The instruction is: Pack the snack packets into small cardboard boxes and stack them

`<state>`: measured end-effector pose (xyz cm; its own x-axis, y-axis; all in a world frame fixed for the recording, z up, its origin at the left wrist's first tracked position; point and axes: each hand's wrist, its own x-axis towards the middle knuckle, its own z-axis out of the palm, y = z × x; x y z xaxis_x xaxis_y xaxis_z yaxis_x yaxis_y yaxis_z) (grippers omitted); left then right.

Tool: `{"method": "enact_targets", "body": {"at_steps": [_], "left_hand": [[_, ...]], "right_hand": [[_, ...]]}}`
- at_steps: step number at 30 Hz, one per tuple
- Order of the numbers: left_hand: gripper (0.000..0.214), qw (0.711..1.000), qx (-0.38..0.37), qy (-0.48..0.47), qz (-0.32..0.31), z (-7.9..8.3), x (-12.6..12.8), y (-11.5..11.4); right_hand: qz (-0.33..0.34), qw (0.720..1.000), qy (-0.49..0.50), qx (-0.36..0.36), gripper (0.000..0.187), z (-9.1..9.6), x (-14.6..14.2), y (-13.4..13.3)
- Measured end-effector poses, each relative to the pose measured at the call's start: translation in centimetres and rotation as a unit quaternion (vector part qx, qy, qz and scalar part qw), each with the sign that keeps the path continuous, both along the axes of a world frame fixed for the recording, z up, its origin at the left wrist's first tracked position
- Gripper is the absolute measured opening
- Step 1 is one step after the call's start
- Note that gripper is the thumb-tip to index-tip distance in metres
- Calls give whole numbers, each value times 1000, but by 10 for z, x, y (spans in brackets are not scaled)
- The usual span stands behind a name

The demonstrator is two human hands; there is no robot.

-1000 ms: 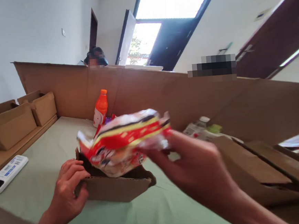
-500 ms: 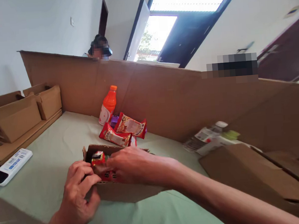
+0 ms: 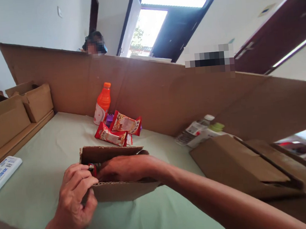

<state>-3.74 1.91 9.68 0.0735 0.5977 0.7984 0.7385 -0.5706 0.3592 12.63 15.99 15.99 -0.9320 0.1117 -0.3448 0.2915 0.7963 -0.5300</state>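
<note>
A small open cardboard box (image 3: 124, 192) sits on the green cloth in front of me. My left hand (image 3: 76, 194) grips its left near corner, fingers over the rim and thumb on the outside. Deep inside the box is my right hand (image 3: 125, 169), its fingers curled against a red packet (image 3: 94, 170). Most of that packet, and the fingertips, are hidden by the wall and my hands. Just behind the box lie two red snack bags, a near one (image 3: 110, 134) and a far one (image 3: 126, 123), with a purple packet (image 3: 109, 120) partly under them.
An orange drink bottle (image 3: 103, 102) stands by the tall cardboard partition (image 3: 153, 89). Cardboard boxes (image 3: 6, 119) line the left, near a white power bank (image 3: 5, 173). To the right are a lying clear bottle (image 3: 194, 130) and larger boxes (image 3: 234, 168). Beyond the partition is a person (image 3: 94, 43).
My right hand has gone lower into the box, taking the red packet down with it. The left hand keeps its hold on the corner. The view has shifted a little to the right.
</note>
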Motion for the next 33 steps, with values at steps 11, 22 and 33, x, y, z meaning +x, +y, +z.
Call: {"method": "enact_targets", "body": {"at_steps": [11, 22, 33], "left_hand": [[33, 996, -24, 9, 80, -10, -2, -8], [26, 993, -30, -78, 86, -19, 6, -10], [42, 989, -80, -22, 122, -16, 8, -7]], "right_hand": [[-213, 949, 229, 49, 30, 28, 69, -5], [-347, 888, 225, 200, 49, -20, 144, -61], [-338, 870, 294, 208, 52, -58, 124, -64]]}}
